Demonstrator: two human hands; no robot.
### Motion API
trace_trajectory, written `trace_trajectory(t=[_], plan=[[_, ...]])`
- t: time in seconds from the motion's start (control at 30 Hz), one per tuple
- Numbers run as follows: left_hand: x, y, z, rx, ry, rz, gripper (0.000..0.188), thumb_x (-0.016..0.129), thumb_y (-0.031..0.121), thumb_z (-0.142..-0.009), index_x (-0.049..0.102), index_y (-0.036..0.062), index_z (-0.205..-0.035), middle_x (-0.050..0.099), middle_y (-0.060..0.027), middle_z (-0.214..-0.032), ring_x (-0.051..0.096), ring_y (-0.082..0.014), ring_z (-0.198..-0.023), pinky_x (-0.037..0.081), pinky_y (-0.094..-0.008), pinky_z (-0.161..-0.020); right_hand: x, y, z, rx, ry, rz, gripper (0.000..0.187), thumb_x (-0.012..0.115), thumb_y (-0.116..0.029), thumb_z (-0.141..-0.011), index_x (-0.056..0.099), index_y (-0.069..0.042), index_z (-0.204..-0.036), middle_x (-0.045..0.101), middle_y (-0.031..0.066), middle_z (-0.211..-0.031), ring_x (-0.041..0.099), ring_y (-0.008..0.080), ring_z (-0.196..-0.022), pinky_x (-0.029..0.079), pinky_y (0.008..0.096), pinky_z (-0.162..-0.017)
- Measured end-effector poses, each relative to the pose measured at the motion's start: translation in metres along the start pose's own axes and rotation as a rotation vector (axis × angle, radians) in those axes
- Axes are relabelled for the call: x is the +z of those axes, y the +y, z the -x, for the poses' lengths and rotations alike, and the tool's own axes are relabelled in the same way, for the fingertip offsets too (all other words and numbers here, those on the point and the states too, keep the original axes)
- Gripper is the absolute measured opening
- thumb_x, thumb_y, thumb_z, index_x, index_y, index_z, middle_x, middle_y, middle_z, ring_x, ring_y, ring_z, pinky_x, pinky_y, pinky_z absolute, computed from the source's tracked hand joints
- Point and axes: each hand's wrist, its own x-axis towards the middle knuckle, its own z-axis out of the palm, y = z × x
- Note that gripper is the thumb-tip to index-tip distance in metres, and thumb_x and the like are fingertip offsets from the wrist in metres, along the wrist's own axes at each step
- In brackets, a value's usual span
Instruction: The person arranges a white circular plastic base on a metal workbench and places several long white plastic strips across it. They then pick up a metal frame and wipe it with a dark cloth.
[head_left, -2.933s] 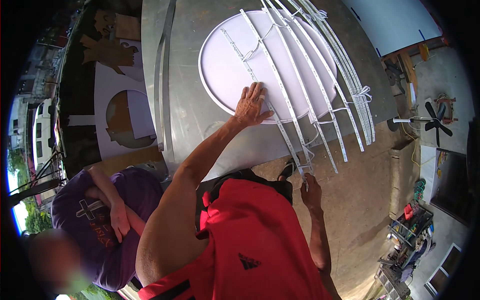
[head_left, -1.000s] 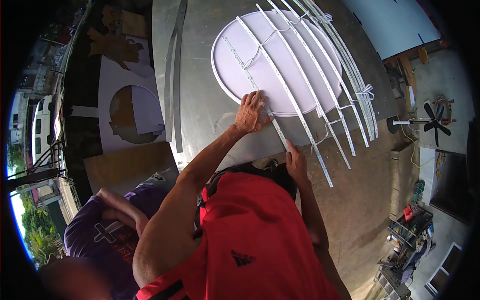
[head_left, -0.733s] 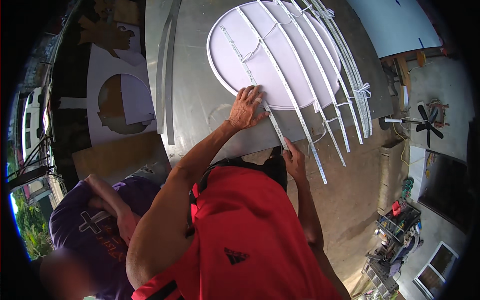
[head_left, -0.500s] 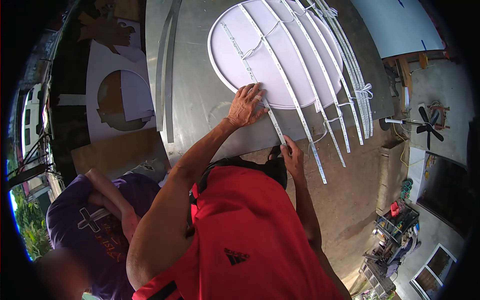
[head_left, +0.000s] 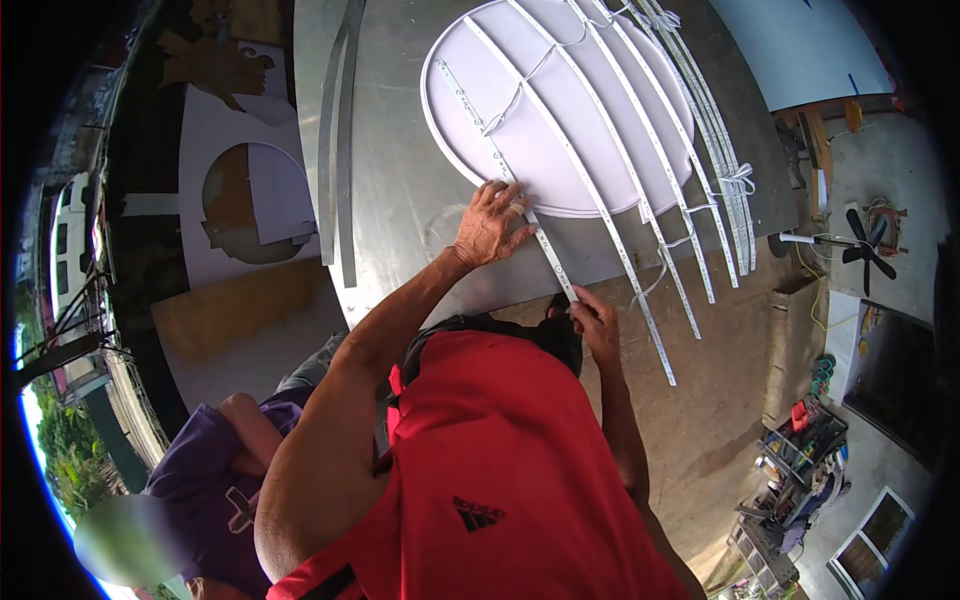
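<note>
Fingers [head_left: 591,303], right hand [head_left: 600,328]: pinching white strip [head_left: 551,256] | left hand [head_left: 487,225]: palm-down, fingers spread atop

Five spread strips [head_left: 551,255], one round panel [head_left: 550,175]

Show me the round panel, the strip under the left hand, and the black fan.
Panel [head_left: 572,113], head view: white face, near its middle.
Strip [head_left: 552,255], head view: bare stretch beyond the panel's rim.
Fan [head_left: 867,245], head view: hub where the blades meet.
</note>
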Motion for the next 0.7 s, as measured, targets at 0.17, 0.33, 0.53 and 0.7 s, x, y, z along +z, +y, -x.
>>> trace_trajectory(t=[0.17, 0.33, 0.53, 0.7], plan=[[0.003, -0.012, 0.005, -0.048, 0.043, 0.026, 0.036, 0.068, 0.024, -0.085, 0.063, 0.0049, -0.116, 0.062, -0.0093, -0.122, 0.054, -0.0305, -0.112, 0.043, -0.0442, -0.095, 0.003, 0.003, 0.003, 0.126, -0.045, -0.104, 0.034, 0.059, -0.010, -0.091, 0.063, -0.002, -0.124, 0.058, 0.0016, -0.072, 0.052, 0.0070, -0.058, 0.042, 0.0237, -0.052], [-0.003, -0.055, -0.016, -0.244, 0.225, -0.122, 0.041, 0.066, 0.024, -0.086, 0.060, 0.0055, -0.122, 0.059, -0.0099, -0.131, 0.051, -0.0301, -0.121, 0.040, -0.0444, -0.096, 0.006, 0.005, 0.004, 0.163, -0.053, -0.124, 0.034, 0.058, -0.010, -0.091, 0.063, -0.002, -0.124, 0.059, 0.0021, -0.072, 0.053, 0.0074, -0.059, 0.043, 0.0242, -0.052], [-0.007, -0.098, -0.037, -0.307, -0.047, -0.293, 0.079, 0.060, 0.060, -0.084, 0.045, 0.0084, -0.142, 0.039, -0.0112, -0.151, 0.030, -0.0363, -0.140, 0.027, -0.0525, -0.108, 0.009, -0.005, 0.002, 0.177, -0.069, -0.101, 0.033, 0.058, -0.009, -0.090, 0.065, -0.002, -0.122, 0.060, 0.0025, -0.071, 0.053, 0.0075, -0.057, 0.044, 0.0242, -0.051], [-0.004, -0.102, -0.032, -0.285, -0.080, -0.264, 0.085, 0.060, 0.069, -0.079, 0.049, 0.0086, -0.138, 0.039, -0.0067, -0.151, 0.030, -0.0375, -0.138, 0.025, -0.0606, -0.105, 0.010, -0.005, 0.002, 0.189, -0.106, -0.081, 0.033, 0.059, -0.008, -0.090, 0.065, -0.002, -0.121, 0.059, 0.0023, -0.069, 0.053, 0.0071, -0.055, 0.044, 0.0236, -0.050]])
